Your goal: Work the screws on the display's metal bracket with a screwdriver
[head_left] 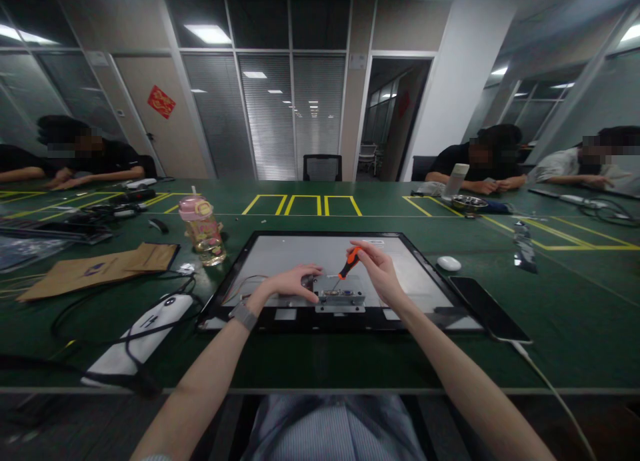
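My right hand (pixel 379 264) is closed round the orange and black handle of a screwdriver (pixel 350 262). The shaft slants down to the left, its tip at a small metal bracket with a circuit board (pixel 341 297). At the bracket's left end is my left hand (pixel 295 282), thumb and fingers spread apart; a small dark part shows between them, and I cannot tell whether they grip it. Under both hands lies a flat display panel (pixel 270 248), grey-backed with a black frame. Thin wires run across its left side.
On the left are a pink-lidded bottle (pixel 203 231), a brown paper bag (pixel 100 271) and a white power bank-like device (pixel 143 338) with black cables. A phone (pixel 490 308) on a cable and a white earbud case (pixel 449 264) lie right. Other people sit across the table (pixel 310 361).
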Available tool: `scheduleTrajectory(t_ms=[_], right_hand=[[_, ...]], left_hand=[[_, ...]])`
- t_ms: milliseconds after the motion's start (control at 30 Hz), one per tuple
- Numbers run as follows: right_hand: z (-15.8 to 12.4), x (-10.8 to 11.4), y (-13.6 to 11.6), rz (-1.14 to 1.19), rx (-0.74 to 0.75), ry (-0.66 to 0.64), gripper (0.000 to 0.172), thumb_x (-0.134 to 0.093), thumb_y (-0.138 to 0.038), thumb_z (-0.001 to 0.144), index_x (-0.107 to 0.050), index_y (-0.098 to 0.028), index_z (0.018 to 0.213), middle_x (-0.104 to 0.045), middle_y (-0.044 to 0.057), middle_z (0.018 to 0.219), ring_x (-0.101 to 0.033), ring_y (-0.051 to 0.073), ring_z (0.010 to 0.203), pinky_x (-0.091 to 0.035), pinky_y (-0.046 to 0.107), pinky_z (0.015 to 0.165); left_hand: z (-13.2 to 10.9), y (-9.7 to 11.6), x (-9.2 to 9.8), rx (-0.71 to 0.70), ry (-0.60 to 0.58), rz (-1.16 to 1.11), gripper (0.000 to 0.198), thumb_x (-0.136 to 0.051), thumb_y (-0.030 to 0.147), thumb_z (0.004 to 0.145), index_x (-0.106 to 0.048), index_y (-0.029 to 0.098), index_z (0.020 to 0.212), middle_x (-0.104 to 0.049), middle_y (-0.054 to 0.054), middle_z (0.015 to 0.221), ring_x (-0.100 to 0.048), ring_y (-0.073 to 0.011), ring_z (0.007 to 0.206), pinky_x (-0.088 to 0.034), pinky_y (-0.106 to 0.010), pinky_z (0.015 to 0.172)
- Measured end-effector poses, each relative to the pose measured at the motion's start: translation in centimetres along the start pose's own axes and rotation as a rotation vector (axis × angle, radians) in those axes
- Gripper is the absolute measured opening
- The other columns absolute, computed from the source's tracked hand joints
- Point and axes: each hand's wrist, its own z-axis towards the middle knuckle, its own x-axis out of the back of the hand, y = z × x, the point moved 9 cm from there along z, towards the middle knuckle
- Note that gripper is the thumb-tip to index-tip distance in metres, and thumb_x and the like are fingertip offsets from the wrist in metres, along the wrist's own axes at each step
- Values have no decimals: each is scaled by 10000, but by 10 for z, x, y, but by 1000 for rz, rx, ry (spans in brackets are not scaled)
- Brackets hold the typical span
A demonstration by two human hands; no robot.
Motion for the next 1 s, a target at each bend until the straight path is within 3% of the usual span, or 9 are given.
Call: scheduleTrajectory(t_ms=[200,333,500,633,800,1000], right_hand=[[-3,-7,-12,-90,63,-50,247,-563,-373,882,-673,-254,1069,-674,47,1063,-608,211,1025,-450,384,938],[-3,-3,-4,-87,40,-23,254,-638,-360,830,-684,-253,1056,-671,41,1028,-631,188,913,-489,347,862],[-3,-7,-4,-31,40,-76,317,-590,-354,874,-616,-268,1178,-693,46,1074,-628,203,1025,-445,394,965],[-5,-12,-10,-39,63,-102,268,-564,-348,892,-642,-264,1134,-670,46,1131,-598,207,1086,-423,387,991],[-6,-10,-9,-80,43,-61,254,-637,-353,836,-674,-249,1064,-674,45,1046,-633,203,959,-494,370,889],[-9,-22,-24,-84,101,-156,335,-536,-363,906,-581,-268,1224,-680,58,1068,-636,219,1019,-463,456,977]], left_hand=[[-1,-1,0,13,2,-15,823,-753,553,608,-479,258,1326,-312,-51,1519,-180,-296,1431,-158,-442,1172],[-1,-2,-1,14,-2,-11,824,-752,555,611,-473,258,1328,-311,-49,1519,-184,-289,1430,-162,-434,1173],[-1,-2,-1,6,4,-8,822,-749,540,622,-465,238,1332,-310,-57,1518,-188,-280,1430,-159,-419,1174],[-1,-2,-1,2,3,-6,809,-744,544,627,-475,235,1324,-311,-61,1518,-185,-279,1431,-151,-417,1175],[-1,-2,-1,6,-4,-12,823,-746,558,615,-468,254,1327,-314,-53,1516,-189,-295,1427,-160,-438,1171],[-4,0,0,33,-9,-20,790,-746,523,627,-475,263,1322,-299,-35,1524,-178,-289,1431,-155,-428,1174]])
